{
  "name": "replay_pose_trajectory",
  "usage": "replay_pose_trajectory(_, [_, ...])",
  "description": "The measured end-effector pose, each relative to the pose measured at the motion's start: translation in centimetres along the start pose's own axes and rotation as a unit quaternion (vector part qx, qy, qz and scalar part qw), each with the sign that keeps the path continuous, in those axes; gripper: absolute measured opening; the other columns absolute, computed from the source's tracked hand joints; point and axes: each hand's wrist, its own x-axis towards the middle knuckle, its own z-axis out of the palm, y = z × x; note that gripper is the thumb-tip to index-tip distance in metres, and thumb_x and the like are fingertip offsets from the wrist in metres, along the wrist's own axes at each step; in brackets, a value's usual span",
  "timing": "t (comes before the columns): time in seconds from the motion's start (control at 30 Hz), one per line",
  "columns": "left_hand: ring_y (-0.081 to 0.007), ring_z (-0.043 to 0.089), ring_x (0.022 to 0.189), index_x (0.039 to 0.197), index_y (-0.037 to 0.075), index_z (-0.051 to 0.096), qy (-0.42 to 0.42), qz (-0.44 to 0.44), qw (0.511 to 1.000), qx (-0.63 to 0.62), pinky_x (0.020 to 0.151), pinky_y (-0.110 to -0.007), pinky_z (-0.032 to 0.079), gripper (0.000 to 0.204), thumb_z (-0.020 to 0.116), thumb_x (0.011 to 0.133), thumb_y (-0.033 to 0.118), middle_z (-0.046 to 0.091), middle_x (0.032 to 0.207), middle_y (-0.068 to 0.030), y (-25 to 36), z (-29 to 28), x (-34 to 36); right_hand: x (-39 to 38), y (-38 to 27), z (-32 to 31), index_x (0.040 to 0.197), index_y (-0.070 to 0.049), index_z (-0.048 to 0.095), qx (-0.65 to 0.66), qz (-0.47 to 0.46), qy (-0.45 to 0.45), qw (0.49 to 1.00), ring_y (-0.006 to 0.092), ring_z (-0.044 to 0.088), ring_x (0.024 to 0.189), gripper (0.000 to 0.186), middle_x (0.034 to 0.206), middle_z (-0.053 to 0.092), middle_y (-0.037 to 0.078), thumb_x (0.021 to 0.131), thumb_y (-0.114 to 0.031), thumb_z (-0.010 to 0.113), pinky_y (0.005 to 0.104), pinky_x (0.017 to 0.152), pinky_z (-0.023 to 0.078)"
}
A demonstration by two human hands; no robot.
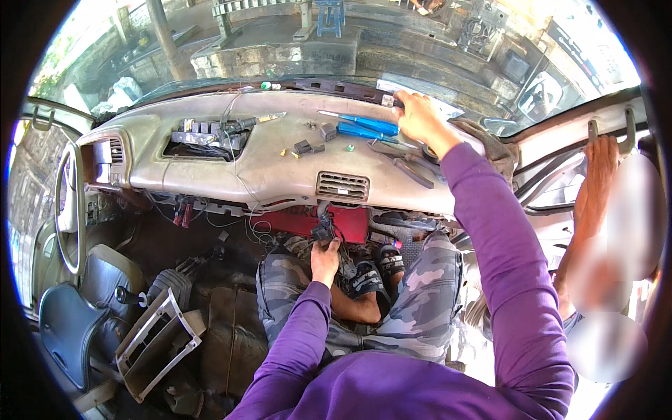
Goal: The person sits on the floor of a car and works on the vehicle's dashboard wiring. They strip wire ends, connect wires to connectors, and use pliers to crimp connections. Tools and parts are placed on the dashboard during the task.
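Observation:
My left hand [324, 262] is closed round a dark connector block [321, 232] with wires, low in front of the dashboard. My right hand [421, 120] reaches over the far dashboard edge by the windscreen. Its thumb and forefinger close on a small pale block [388, 101]. Just left of that hand, blue-handled screwdrivers [367, 129] lie on the dashboard [280, 154]. Pliers [406, 165] with dark handles rest nearer to me. Small dark relays [308, 147] sit loose left of the tools. A square dashboard opening holds a bank of relays and connectors [208, 136].
A thin loose wire [234, 168] hangs over the dashboard to a tangle below. At left are the steering wheel [68, 210], a gear lever [129, 296] and a removed trim frame [157, 346]. At right, another person's hand [602, 150] is at the door-side grab handle.

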Motion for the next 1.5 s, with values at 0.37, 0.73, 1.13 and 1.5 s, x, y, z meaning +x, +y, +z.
replay_pose_trajectory(0.37, [-0.0303, 0.07, 0.104, 0.113, -0.005, 0.066, -0.037, -0.022, 0.994, -0.102, 0.095, -0.038, 0.052, 0.037, 0.072, 0.093, 0.025, 0.074, 0.111, -0.0195, 1.8, 1.0, -1.6, 7.7, 6.8, 7.9, 0.095, 0.002, 0.071, -0.041, 0.153, 0.043, 0.986, 0.039, 0.074, 0.089, 0.052, 0.09, 0.074, 0.026, 0.082, -0.048, 0.08, 0.0503, 0.077, 0.055])
replay_pose_trajectory(0.73, [-0.042, 0.068, 0.108, 0.112, -0.007, 0.066, -0.023, -0.014, 0.997, -0.066, 0.096, -0.045, 0.052, 0.044, 0.069, 0.089, 0.03, 0.07, 0.109, -0.0298, -0.6, 0.5, -0.3, -6.7, -7.9, 2.9, 0.129, -0.003, 0.063, 0.171, -0.086, 0.076, 0.979, 0.0332, 0.064, 0.112, 0.034, 0.123, 0.066, 0.017, 0.095, -0.009, 0.067, 0.0401, 0.098, 0.049])
replay_pose_trajectory(1.13, [-0.0385, 0.066, 0.105, 0.108, 0.006, 0.069, -0.194, 0.277, 0.894, 0.295, 0.091, -0.046, 0.054, 0.033, 0.073, 0.086, 0.03, 0.068, 0.108, -0.0179, 12.5, -12.8, -9.9, -20.1, -9.6, 1.2, 0.137, -0.002, 0.061, 0.28, 0.003, -0.043, 0.959, 0.0282, 0.063, 0.121, 0.04, 0.128, 0.068, 0.018, 0.098, -0.008, 0.066, 0.0394, 0.107, 0.045])
replay_pose_trajectory(1.5, [-0.0216, 0.07, 0.097, 0.116, 0.002, 0.068, -0.064, 0.023, 0.926, 0.371, 0.089, -0.033, 0.056, 0.024, 0.068, 0.095, 0.012, 0.073, 0.103, -0.0134, 14.2, -35.7, -23.4, -26.3, -9.2, 5.9, 0.113, -0.004, 0.063, 0.638, 0.253, -0.179, 0.705, 0.0127, 0.056, 0.062, 0.038, 0.077, 0.057, 0.003, 0.109, -0.04, 0.052, 0.0272, 0.06, 0.05])
